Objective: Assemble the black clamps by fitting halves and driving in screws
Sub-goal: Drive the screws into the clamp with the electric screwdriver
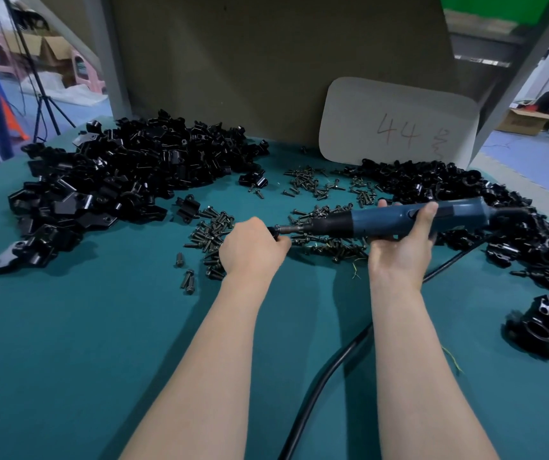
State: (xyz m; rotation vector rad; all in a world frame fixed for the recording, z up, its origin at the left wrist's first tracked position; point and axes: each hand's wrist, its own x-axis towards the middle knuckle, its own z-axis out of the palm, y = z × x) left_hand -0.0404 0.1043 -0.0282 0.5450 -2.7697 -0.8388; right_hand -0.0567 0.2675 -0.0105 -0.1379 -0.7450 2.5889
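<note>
A person's left hand (253, 247) curls round a black clamp (274, 232), mostly hidden, at the tip of a blue electric screwdriver (399, 219) gripped level in the right hand (402, 250). Loose screws (213, 234) lie just beyond both hands on the table (84, 327); clamp halves (127, 174) are heaped farther left.

Of the person only two bare limbs show. A slender, smooth left forearm (206, 360) ends in a bare left hand (253, 247), and a matching slender right forearm (416, 360) ends in a bare right hand (399, 260). Both forearms are uncovered along all their visible length, wrists included, and the wide lens broadens them toward the lower edge
</note>
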